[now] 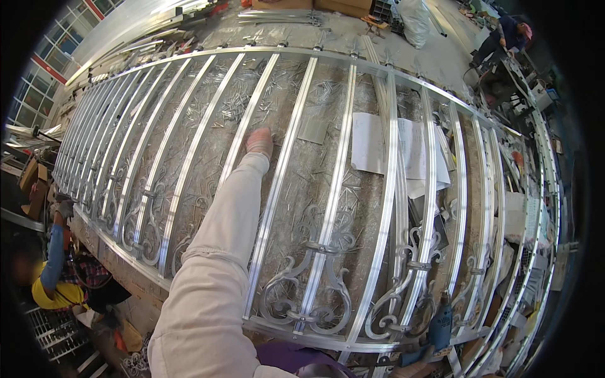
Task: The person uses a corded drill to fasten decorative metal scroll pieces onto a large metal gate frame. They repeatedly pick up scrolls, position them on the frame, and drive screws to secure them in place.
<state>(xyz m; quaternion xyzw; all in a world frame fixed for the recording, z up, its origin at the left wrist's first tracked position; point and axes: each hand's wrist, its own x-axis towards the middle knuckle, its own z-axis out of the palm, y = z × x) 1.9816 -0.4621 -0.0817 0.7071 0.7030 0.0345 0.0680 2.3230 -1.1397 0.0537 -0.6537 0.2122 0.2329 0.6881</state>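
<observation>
My left arm, in a pale sleeve, reaches far out over a large silvery metal railing panel (328, 220) lying flat. My left hand (259, 142) is down between two of its bars, close against the bar on its left. The fingers look curled in and mostly turned away; what they hold, if anything, is hidden. Grey scroll ornaments (307, 293) are clamped around the bars toward the near rail. A teal power tool (440, 324) stands at the near right edge of the panel. My right hand does not show.
Small metal pieces (236, 101) and white paper sheets (372, 143) lie under the bars. A co-worker in a yellow vest (53, 283) is at the panel's left end, one gloved hand by it. Another person (504, 39) bends over at far right. A white bag (413, 24) stands behind.
</observation>
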